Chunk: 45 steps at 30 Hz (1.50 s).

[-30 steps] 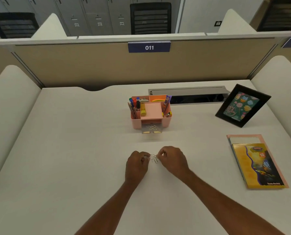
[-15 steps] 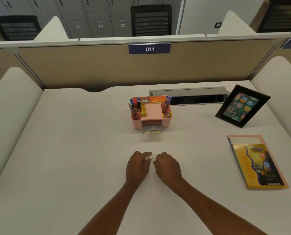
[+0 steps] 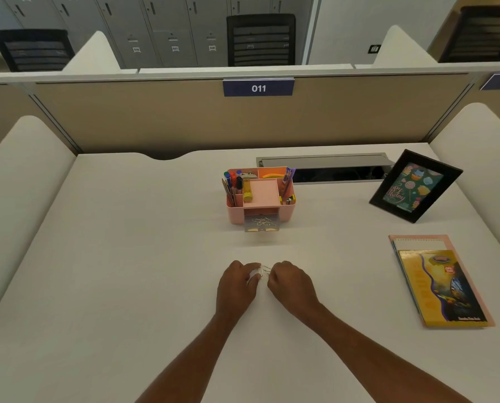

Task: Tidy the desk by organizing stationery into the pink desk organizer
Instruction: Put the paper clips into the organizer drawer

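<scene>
The pink desk organizer (image 3: 260, 212) stands mid-desk, holding markers, pens, a yellow glue stick and orange notes. Its small clear drawer (image 3: 262, 224) is pulled out at the front with paper clips inside. Closer to me, a small cluster of silver paper clips (image 3: 264, 270) lies on the white desk. My left hand (image 3: 235, 285) and my right hand (image 3: 291, 283) rest on the desk on either side of the clips, fingertips pinching them together. How many clips each hand holds is hidden by the fingers.
A black picture frame (image 3: 414, 186) leans at the back right. A stack of notebooks (image 3: 440, 282) with a yellow cover lies at the right. A grey cable tray (image 3: 327, 167) sits behind the organizer, and a beige partition (image 3: 184, 120) closes the back.
My two hands have drawn closer together around the paper clips, bunching the spread clips into a tight cluster between the fingertips. The view has shifted slightly.
</scene>
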### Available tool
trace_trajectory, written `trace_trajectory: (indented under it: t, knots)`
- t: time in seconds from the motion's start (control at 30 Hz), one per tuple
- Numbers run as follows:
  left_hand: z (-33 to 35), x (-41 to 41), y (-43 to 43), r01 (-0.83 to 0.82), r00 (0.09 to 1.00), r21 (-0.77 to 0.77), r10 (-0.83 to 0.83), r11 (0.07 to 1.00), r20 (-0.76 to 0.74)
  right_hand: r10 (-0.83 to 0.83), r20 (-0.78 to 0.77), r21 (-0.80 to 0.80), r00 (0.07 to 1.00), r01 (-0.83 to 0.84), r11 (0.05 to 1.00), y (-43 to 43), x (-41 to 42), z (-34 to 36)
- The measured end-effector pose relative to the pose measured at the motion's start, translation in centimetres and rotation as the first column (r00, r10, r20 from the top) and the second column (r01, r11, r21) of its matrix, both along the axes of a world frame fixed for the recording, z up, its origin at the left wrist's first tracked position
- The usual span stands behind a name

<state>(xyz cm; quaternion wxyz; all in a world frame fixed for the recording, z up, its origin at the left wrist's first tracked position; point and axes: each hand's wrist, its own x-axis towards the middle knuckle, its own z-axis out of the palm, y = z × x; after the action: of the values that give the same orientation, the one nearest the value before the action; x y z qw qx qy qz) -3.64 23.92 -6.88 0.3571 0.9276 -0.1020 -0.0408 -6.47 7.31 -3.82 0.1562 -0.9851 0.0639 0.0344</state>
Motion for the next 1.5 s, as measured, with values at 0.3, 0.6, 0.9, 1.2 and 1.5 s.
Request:
trace_trajectory:
  t: [0.3,0.6,0.9,1.2,1.5]
  knots:
    - [0.2,-0.1,-0.1,-0.017,0.999,-0.005,0.017,1.0,-0.033,-0.099,0.046,0.269,0.994,0.083,0.959,-2.7,2.2,2.9]
    - [0.6,-1.0,-1.3,-0.125,0.989,-0.017,0.123,0.992,-0.078,-0.062,0.174,0.114,0.983,0.042,0.993,-3.0,9.7,8.8]
    - [2.3,-1.9,-2.3,-0.147,0.989,0.133,0.148,0.98,0.002,0.105,-0.039,-0.183,0.994,-0.111,0.977,-2.2,13.9,8.4]
    - [3.2,-1.2,-2.3,0.052,0.997,0.395,-0.028,0.917,-0.065,0.102,-0.093,-0.277,0.99,-0.124,0.953,-1.7,14.7,8.3]
    - [4.7,-1.1,-2.6,0.207,0.978,0.562,-0.167,0.801,-0.123,0.051,0.108,-0.134,0.993,-0.036,0.99,-2.6,13.0,8.3]
